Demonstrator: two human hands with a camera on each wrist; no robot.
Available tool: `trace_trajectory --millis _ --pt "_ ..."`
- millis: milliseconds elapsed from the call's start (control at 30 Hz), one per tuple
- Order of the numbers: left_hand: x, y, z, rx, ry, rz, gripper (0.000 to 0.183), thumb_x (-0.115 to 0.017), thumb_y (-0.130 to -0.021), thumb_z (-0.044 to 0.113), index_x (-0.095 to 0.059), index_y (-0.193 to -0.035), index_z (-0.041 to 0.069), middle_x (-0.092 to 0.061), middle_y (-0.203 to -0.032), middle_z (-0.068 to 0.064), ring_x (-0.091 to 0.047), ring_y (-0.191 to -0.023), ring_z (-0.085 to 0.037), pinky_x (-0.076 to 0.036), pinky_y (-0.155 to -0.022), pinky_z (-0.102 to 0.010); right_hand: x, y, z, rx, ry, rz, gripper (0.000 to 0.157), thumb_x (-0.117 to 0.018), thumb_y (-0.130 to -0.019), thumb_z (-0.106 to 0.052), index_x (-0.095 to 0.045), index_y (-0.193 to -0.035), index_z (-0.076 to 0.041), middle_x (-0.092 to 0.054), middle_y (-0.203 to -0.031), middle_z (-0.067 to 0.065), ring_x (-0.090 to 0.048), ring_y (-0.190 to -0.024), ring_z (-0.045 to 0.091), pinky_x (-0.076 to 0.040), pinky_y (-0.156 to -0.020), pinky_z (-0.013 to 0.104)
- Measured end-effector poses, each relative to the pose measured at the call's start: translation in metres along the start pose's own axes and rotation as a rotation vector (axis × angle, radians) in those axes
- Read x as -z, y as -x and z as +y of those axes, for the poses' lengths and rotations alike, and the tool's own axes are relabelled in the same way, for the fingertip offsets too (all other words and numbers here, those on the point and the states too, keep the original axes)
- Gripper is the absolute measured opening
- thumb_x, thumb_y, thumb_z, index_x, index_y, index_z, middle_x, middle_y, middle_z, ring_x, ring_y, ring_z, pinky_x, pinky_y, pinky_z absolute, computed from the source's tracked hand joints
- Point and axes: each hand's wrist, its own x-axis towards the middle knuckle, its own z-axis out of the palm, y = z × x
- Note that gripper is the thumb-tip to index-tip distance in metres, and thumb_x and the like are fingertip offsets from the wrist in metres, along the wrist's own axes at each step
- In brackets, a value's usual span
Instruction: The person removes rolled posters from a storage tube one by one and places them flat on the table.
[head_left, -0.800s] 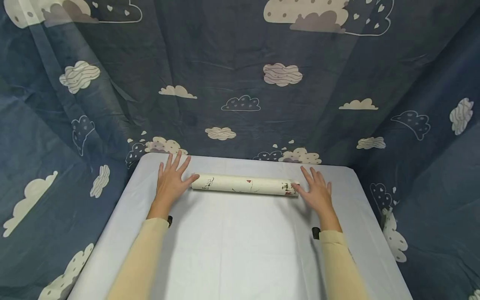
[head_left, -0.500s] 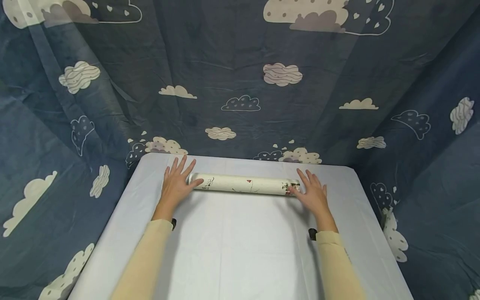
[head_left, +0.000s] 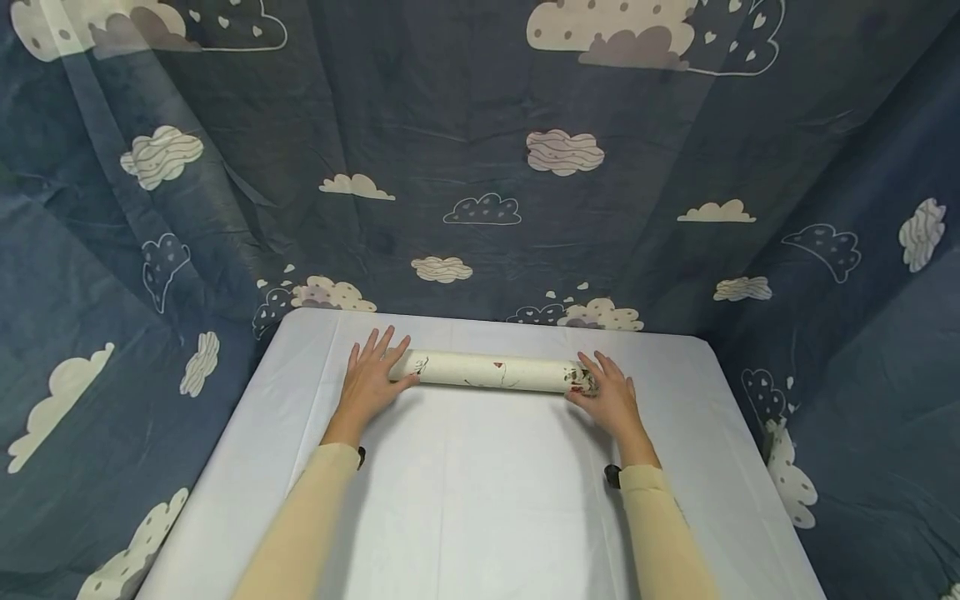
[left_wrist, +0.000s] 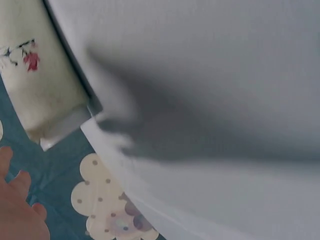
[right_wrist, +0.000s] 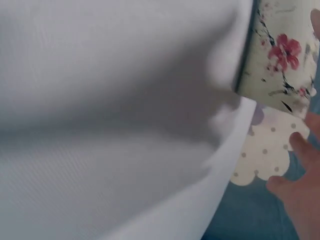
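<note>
A cream roll (head_left: 487, 371) printed with red blossoms and dark twigs lies crosswise near the back of the white table. At its left end is the left hand (head_left: 370, 385), fingers spread, thumb overlapping the roll's front in the head view. The right hand (head_left: 609, 398) reaches around the right end, its thumb in front and fingers towards the back. In the left wrist view, a loose pale edge shows at the end of the roll (left_wrist: 42, 75), with the fingers (left_wrist: 19, 185) beyond it. The right wrist view shows pink flowers on the roll (right_wrist: 282, 55) beside spread fingers (right_wrist: 305, 150).
A white cloth covers the table (head_left: 487, 483), whose back edge runs just behind the roll. Dark blue curtains (head_left: 480, 108) with cloud prints hang behind and on both sides. Both forearms wear cream sleeves (head_left: 307, 517), with a black device (head_left: 612, 477) at the wrist.
Both hands have moved inward, the left to the right and the right to the left, closing in on the roll's ends. The roll lies in about the same place.
</note>
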Motion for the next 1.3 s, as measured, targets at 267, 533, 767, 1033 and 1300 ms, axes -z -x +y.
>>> trace_trajectory --millis 267,533,767,1033,1300 --pt "-0.009 -0.003 0.008 -0.049 -0.011 -0.022 0.086 -0.082 -0.088 0.05 -0.046 -0.162 0.025 -0.031 -0.176 -0.008 -0.025 -0.164 -0.038 -0.014 -0.13 -0.066 -0.013 -0.001 0.003 0.025 -0.046 -0.003 0.08 -0.084 -0.093 -0.031 -0.045 -0.162 -0.019 -0.034 -0.172 0.019 -0.029 -0.159 0.046 -0.021 -0.124 0.074" --pt "-0.014 -0.004 0.009 -0.073 -0.061 -0.051 0.079 -0.086 -0.088 0.036 -0.052 -0.159 0.025 -0.045 -0.169 -0.008 -0.038 -0.158 -0.034 -0.02 -0.129 -0.066 -0.016 -0.001 -0.001 0.032 0.003 0.018 0.077 -0.085 -0.092 -0.028 -0.05 -0.159 -0.018 -0.042 -0.166 0.018 -0.036 -0.155 0.044 -0.028 -0.123 0.069" --pt "-0.013 -0.007 0.012 -0.066 -0.068 -0.045 0.072 -0.087 -0.088 0.026 -0.058 -0.154 0.027 -0.056 -0.16 -0.006 -0.047 -0.152 -0.031 -0.018 -0.129 -0.066 -0.016 -0.005 -0.009 0.002 0.081 0.022 0.073 -0.086 -0.091 -0.029 -0.054 -0.155 -0.017 -0.048 -0.159 0.019 -0.04 -0.151 0.042 -0.035 -0.119 0.067" --pt "-0.017 -0.01 0.012 -0.061 -0.077 -0.019 0.066 -0.087 -0.087 0.021 -0.063 -0.148 0.028 -0.065 -0.15 -0.002 -0.054 -0.145 -0.027 -0.023 -0.128 -0.065 -0.015 -0.009 -0.014 -0.017 0.112 0.019 0.07 -0.086 -0.09 -0.029 -0.056 -0.152 -0.016 -0.052 -0.155 0.019 -0.042 -0.15 0.041 -0.042 -0.111 0.065" --pt "-0.015 -0.01 0.014 -0.062 -0.079 -0.026 0.064 -0.088 -0.086 0.02 -0.065 -0.146 0.027 -0.068 -0.144 -0.001 -0.058 -0.14 -0.028 -0.027 -0.127 -0.062 -0.017 -0.01 -0.013 -0.035 0.124 0.02 0.068 -0.086 -0.09 -0.029 -0.057 -0.15 -0.016 -0.053 -0.154 0.018 -0.043 -0.149 0.041 -0.044 -0.109 0.064"
